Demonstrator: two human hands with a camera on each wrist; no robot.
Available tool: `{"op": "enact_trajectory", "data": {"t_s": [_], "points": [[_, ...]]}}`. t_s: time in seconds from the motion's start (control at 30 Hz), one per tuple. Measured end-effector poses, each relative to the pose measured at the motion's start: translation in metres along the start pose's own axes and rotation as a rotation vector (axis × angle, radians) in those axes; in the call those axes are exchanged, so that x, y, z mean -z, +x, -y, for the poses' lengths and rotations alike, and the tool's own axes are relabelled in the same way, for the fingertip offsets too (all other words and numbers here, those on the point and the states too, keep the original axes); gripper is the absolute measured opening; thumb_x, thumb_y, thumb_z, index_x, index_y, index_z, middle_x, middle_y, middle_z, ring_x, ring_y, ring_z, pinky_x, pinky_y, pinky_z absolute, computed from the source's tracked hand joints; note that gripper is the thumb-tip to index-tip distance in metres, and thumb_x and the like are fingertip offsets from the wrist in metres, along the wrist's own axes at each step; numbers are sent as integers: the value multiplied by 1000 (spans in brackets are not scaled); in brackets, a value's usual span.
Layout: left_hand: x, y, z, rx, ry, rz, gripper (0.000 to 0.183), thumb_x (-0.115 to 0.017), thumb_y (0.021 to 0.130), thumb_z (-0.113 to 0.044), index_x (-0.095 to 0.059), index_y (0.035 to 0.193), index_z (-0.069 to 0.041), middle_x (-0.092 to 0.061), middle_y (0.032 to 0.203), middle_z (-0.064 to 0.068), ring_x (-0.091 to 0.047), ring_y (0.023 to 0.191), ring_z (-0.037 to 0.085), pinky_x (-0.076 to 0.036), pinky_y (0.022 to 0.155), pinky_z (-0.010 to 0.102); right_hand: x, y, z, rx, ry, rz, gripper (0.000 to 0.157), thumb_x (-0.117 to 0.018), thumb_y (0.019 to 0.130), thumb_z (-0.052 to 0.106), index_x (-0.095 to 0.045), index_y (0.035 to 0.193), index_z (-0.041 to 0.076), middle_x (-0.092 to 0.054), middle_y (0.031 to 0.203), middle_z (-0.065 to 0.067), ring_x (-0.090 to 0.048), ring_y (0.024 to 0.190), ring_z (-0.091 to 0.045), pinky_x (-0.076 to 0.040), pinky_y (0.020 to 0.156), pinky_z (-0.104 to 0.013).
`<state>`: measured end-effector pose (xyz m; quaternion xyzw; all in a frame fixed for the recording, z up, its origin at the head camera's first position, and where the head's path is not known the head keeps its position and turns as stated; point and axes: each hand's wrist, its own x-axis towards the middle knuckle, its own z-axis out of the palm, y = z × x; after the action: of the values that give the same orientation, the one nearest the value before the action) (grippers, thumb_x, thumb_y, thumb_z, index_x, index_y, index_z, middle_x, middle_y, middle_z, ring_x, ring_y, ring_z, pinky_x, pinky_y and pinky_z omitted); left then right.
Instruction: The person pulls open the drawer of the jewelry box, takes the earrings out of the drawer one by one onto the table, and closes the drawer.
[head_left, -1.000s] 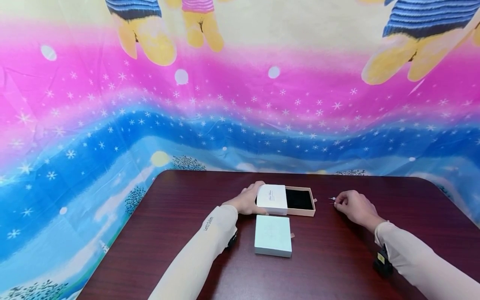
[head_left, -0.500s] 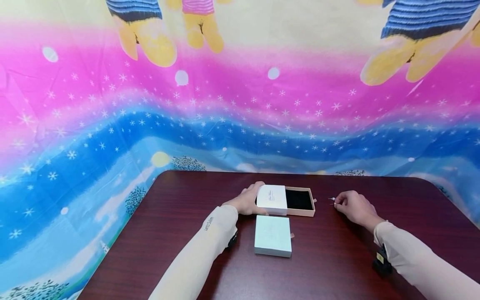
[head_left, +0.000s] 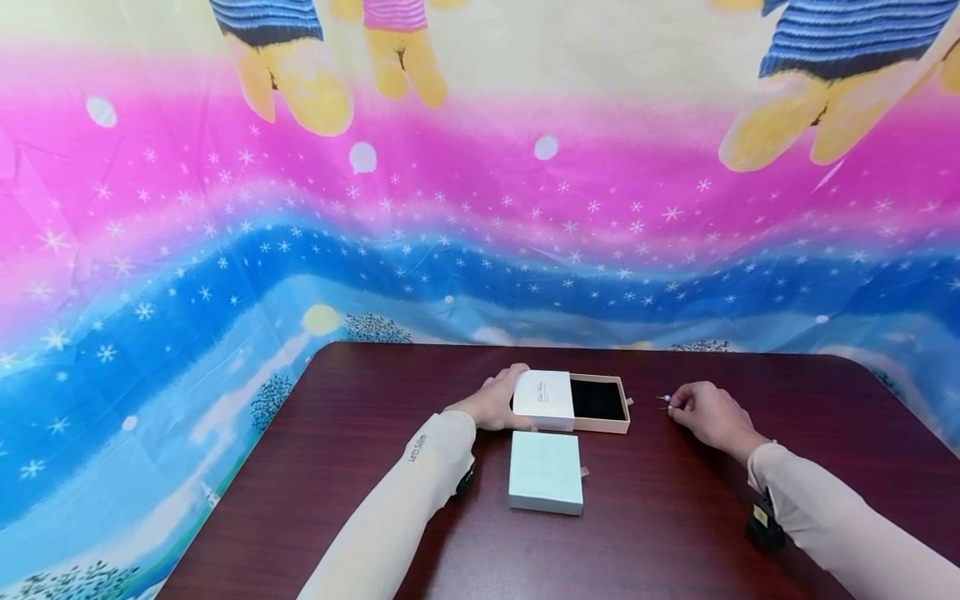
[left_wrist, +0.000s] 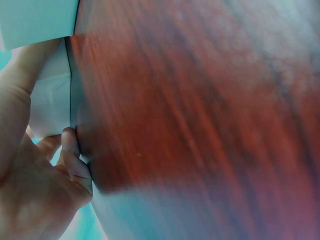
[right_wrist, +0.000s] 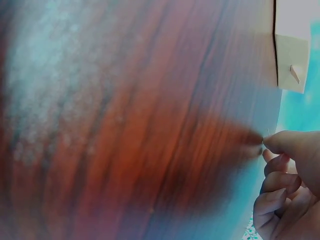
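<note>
Silvery trinket (head_left: 667, 398), shape unclear

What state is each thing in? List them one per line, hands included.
White sleeve: lying flat, gripped
Tray: pulled partway out, open on top
Black insert: lying in the tray
Pale green box: closed, lying flat
Small shiny piece: pinched
Left hand: gripping the white sleeve
Right hand: pinching the small shiny piece

A creased cloth backdrop (head_left: 480, 196) in pink and blue, printed with snowflakes, hung behind a reddish-brown wood-grain table (head_left: 652, 517) whose surface reflected pale light.
</note>
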<state>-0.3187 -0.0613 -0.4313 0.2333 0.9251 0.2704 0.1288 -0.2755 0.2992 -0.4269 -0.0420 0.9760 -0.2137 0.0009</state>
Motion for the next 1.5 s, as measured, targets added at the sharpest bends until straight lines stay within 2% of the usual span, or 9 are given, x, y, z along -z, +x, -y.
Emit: {"op": "enact_trajectory", "data": {"t_s": [0.83,1.13,1.5], "points": [[0,-1,1,-2,-11,-1,99,-82,74,-40,-21,150,-20,-42,141,4,-40,120,23,-37,103,42,0,1,0,-15,-10,-1,18,-66,88,26,-68,95,10,-63,79,-2,-53,66,-15,-36,55,-31],[-1,1,2,-6,3,-3,99,-81,75,-41,-20,150,-20,-42,141,3,-40,120,23,-37,103,41,2,-2,2,-33,-7,11,23,-68,87,28,-68,99,8,-64,80,-4,-54,67,-16,-37,55,-31],[-2,2,3,-1,9,-3,99,-81,75,-40,-20,150,-20,-42,141,3,-40,121,23,-37,104,41,7,-4,7,-20,-1,-26,28,-69,86,29,-67,104,7,-63,77,-4,-52,64,-15,-38,53,-31]]}}
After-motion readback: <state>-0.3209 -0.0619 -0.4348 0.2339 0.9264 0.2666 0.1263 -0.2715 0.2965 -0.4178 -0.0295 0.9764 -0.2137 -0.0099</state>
